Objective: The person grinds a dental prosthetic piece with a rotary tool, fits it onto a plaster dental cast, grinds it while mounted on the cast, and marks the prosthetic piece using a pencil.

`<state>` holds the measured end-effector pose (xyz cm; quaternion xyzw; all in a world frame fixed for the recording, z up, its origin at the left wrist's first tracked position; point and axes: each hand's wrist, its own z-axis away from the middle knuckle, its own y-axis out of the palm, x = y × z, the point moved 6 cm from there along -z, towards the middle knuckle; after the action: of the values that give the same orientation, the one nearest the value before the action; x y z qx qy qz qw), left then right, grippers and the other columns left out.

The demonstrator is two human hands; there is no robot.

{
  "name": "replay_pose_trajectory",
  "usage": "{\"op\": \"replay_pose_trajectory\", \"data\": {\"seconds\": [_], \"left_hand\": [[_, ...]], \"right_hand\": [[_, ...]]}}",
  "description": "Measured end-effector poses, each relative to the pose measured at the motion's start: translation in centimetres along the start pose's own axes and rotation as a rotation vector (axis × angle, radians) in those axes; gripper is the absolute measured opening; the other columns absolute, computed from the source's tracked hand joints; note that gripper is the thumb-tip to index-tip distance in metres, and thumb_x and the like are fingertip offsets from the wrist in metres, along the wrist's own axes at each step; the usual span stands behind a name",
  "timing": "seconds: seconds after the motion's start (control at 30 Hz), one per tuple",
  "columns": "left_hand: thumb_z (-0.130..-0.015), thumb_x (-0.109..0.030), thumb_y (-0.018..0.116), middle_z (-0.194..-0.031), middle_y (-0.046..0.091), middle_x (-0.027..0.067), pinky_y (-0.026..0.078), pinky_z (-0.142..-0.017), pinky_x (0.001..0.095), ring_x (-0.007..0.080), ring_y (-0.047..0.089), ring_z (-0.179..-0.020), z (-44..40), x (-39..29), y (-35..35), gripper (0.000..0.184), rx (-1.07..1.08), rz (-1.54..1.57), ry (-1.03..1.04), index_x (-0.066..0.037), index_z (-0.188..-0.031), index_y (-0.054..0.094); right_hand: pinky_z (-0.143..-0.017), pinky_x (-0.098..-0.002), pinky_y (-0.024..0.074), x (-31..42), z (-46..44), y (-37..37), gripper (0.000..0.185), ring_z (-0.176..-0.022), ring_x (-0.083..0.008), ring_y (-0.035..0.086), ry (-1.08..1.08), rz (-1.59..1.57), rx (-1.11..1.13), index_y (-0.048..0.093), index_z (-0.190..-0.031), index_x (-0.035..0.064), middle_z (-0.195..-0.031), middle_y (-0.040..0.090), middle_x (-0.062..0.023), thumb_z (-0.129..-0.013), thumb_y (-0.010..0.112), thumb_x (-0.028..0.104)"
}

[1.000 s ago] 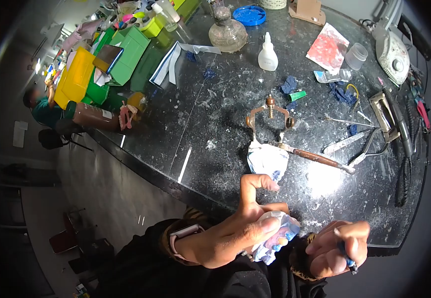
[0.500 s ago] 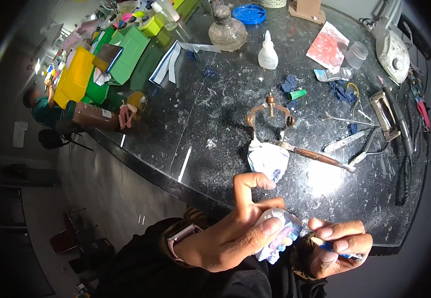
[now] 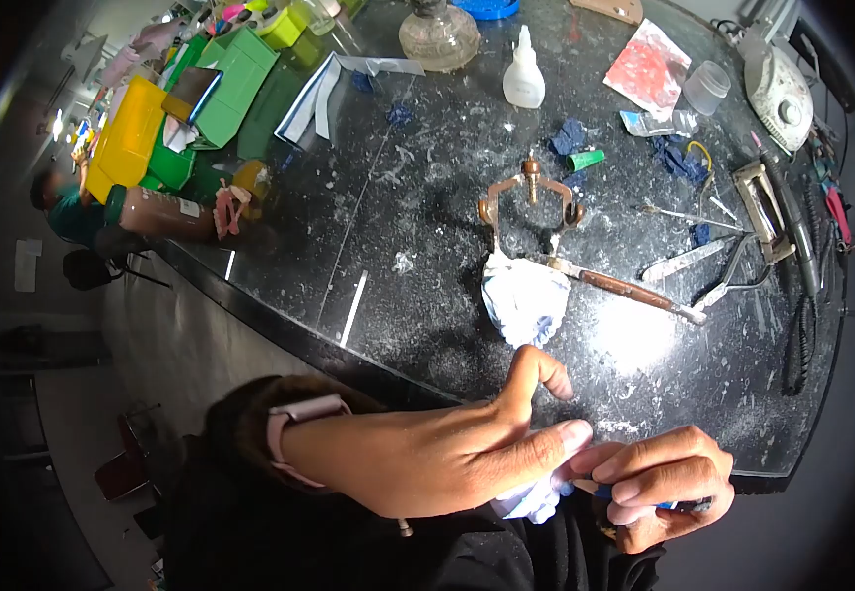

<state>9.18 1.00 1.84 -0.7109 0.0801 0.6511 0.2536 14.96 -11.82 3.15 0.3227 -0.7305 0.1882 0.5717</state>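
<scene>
My left hand (image 3: 437, 453) is closed around a dental cast (image 3: 536, 504) at the table's front edge. Most of the cast is hidden behind the hand; pale blue-white tooth shapes show below the thumb. Close against it, my right hand (image 3: 678, 478) pinches a slim blue pen-shaped tool (image 3: 604, 491), whose tip I cannot make out. The two hands nearly touch, or touch, at the left thumb. Beyond them a brass-coloured dental articulator (image 3: 491, 209) lies on the table with a white plaster cast (image 3: 524, 295) at its near end.
A brown-handled tool (image 3: 634, 291) lies by the articulator. Pliers (image 3: 732, 281), a metal spatula (image 3: 685, 260) and a handpiece (image 3: 791, 231) lie to the right. A white dropper bottle (image 3: 524, 79) and glass lamp (image 3: 439, 39) stand behind. Green and yellow bins (image 3: 132, 138) are left, near another person (image 3: 75, 212).
My left hand has turned over the cast, so its back faces up and covers more of it. My right hand has come closer to the cast. The view has shifted slightly.
</scene>
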Motion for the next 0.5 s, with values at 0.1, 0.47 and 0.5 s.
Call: {"op": "replay_pose_trajectory", "data": {"seconds": [0.1, 0.47, 0.5], "left_hand": [[-0.079, 0.000, 0.046, -0.108, 0.036, 0.0345, 0.041, -0.084, 0.0264, 0.0295, 0.049, -0.101, -0.1, -0.9, -0.2, 0.040, 0.059, -0.341, 0.159, 0.019, -0.113, 0.039], [-0.086, -0.001, 0.047, -0.110, 0.038, 0.0292, 0.043, -0.066, 0.0184, 0.0112, 0.052, -0.071, 0.2, -0.3, 0.3, 0.020, 0.025, -0.394, 0.146, 0.017, -0.095, 0.047], [-0.086, -0.002, 0.047, -0.110, 0.037, 0.0289, 0.043, -0.065, 0.0184, 0.0109, 0.051, -0.070, 0.1, -0.1, 0.3, 0.020, 0.032, -0.321, 0.098, 0.017, -0.094, 0.047]], "right_hand": [[-0.064, -0.0347, 0.0573, 0.0, -0.6, 0.1, 0.012, -0.070, -0.0254, 0.065, -0.045, 0.071, 0.126, 0.056, -0.078, 0.0017, -0.077, 0.058, -0.0125, -0.073, 0.067, 0.002], [-0.058, -0.0294, 0.0568, 0.3, -1.2, 0.2, 0.018, -0.073, -0.0255, 0.065, -0.124, 0.131, 0.292, 0.060, -0.079, 0.0020, -0.077, 0.063, -0.0141, -0.066, 0.072, 0.003], [-0.058, -0.0291, 0.0568, 0.4, -1.2, 0.3, 0.018, -0.073, -0.0256, 0.066, -0.137, 0.143, 0.290, 0.060, -0.079, 0.0020, -0.076, 0.063, -0.0142, -0.066, 0.072, 0.003]]}}
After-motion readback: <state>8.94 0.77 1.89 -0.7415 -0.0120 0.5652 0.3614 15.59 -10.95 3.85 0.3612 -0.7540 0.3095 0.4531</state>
